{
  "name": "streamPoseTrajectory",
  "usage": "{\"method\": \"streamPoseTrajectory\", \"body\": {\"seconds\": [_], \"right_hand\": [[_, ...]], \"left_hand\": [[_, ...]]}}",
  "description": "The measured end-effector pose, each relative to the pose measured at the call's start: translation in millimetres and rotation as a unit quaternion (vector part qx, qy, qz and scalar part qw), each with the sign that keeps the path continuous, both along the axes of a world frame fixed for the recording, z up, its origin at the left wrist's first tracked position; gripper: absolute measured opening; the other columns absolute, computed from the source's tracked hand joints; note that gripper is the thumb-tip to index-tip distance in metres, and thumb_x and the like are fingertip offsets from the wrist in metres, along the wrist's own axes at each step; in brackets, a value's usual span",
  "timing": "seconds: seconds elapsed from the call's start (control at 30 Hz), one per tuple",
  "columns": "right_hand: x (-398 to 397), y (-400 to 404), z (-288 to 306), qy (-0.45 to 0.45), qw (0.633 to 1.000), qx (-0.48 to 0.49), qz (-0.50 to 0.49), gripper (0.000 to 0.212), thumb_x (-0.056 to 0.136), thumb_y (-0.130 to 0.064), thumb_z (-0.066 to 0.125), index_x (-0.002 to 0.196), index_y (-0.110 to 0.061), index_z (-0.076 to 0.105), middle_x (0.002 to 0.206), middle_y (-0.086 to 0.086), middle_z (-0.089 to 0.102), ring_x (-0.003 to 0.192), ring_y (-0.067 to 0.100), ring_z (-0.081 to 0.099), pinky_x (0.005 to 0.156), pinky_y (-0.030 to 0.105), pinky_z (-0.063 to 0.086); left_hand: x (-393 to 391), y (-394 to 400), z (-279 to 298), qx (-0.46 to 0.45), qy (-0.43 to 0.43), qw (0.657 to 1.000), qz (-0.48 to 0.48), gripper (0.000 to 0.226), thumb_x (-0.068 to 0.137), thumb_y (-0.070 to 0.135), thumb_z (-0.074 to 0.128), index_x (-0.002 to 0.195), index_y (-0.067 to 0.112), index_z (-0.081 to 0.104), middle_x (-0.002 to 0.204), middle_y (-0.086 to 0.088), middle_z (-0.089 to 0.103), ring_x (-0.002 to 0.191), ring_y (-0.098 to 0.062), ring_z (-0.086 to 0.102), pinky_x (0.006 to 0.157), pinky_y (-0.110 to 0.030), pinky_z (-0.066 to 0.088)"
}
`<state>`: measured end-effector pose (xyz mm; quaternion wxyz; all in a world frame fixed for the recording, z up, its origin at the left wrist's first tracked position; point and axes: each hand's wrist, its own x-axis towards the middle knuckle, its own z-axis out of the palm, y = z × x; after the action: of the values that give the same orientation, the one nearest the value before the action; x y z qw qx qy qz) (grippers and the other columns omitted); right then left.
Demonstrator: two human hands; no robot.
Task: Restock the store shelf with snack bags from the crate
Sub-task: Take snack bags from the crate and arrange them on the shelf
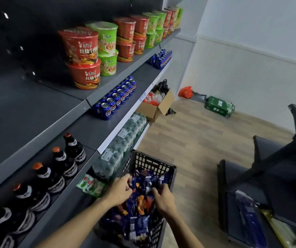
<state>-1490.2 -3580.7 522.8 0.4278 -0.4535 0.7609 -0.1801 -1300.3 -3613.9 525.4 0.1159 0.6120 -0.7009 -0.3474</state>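
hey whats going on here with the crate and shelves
A person is reaching with both hands into a black crate on the floor beside the store shelf. The crate is full of blue snack bags. The left hand and the right hand both have curled fingers digging into the bags. No bag has been lifted out yet. The shelf already holds noodle cups, cans and bottles.

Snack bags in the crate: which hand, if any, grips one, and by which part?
Both hands, left hand and right hand, have fingers curled into the blue snack bags in the black crate; which part they grip cannot be told.
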Motion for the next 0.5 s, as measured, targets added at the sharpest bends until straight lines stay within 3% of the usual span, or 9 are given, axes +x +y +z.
{"method": "streamPoseTrajectory", "body": {"seconds": [0.07, 0.17, 0.23, 0.37, 0.5], "right_hand": [[2.5, -18.4, -6.8, 0.003, 1.0, -0.002, 0.008, 0.028, 0.098, -0.041, 0.051, 0.111, -0.016, 0.05, 0.103, 0.001, 0.067, 0.089, 0.018, 0.065, 0.082, 0.033, 0.054], [7.0, -37.4, -25.4, 0.01, 1.0, 0.0, 0.011, 0.033, 0.095, -0.042, 0.053, 0.114, -0.015, 0.052, 0.107, 0.005, 0.069, 0.093, 0.023, 0.067, 0.089, 0.04, 0.054], [12.0, -46.2, -33.3, 0.017, 1.0, 0.01, 0.01, 0.035, 0.096, -0.043, 0.053, 0.116, -0.014, 0.051, 0.108, 0.006, 0.068, 0.095, 0.024, 0.066, 0.089, 0.039, 0.053], [20.6, -63.8, -44.3, 0.014, 1.0, 0.019, -0.009, 0.031, 0.097, -0.041, 0.053, 0.114, -0.015, 0.051, 0.107, 0.005, 0.068, 0.091, 0.02, 0.065, 0.085, 0.035, 0.052], [27.8, -79.4, -56.6, 0.005, 0.999, 0.024, -0.024, 0.029, 0.098, -0.037, 0.051, 0.116, -0.014, 0.049, 0.105, 0.003, 0.063, 0.087, 0.017, 0.06, 0.075, 0.027, 0.043]], "left_hand": [[-0.4, -15.1, -6.7, 0.002, -0.001, 1.0, 0.004, 0.024, 0.085, 0.011, 0.062, 0.108, 0.018, 0.057, 0.069, 0.004, 0.068, 0.067, -0.009, 0.064, 0.064, -0.026, 0.051], [1.8, -32.8, -18.5, 0.012, 0.004, 1.0, -0.003, 0.024, 0.087, 0.011, 0.062, 0.11, 0.017, 0.057, 0.068, 0.004, 0.067, 0.065, -0.007, 0.064, 0.062, -0.022, 0.051], [5.2, -43.0, -26.9, 0.021, 0.008, 1.0, -0.009, 0.023, 0.088, 0.011, 0.063, 0.109, 0.017, 0.056, 0.069, 0.003, 0.068, 0.063, -0.005, 0.065, 0.059, -0.019, 0.05], [10.4, -64.8, -47.1, 0.036, 0.002, 0.999, -0.02, 0.024, 0.087, 0.01, 0.063, 0.11, 0.015, 0.057, 0.071, 0.002, 0.069, 0.067, -0.009, 0.066, 0.067, -0.029, 0.054], [13.2, -80.7, -70.1, 0.054, 0.0, 0.998, -0.033, 0.027, 0.088, 0.012, 0.065, 0.113, 0.015, 0.056, 0.073, 0.003, 0.068, 0.068, -0.01, 0.064, 0.068, -0.03, 0.054]]}}
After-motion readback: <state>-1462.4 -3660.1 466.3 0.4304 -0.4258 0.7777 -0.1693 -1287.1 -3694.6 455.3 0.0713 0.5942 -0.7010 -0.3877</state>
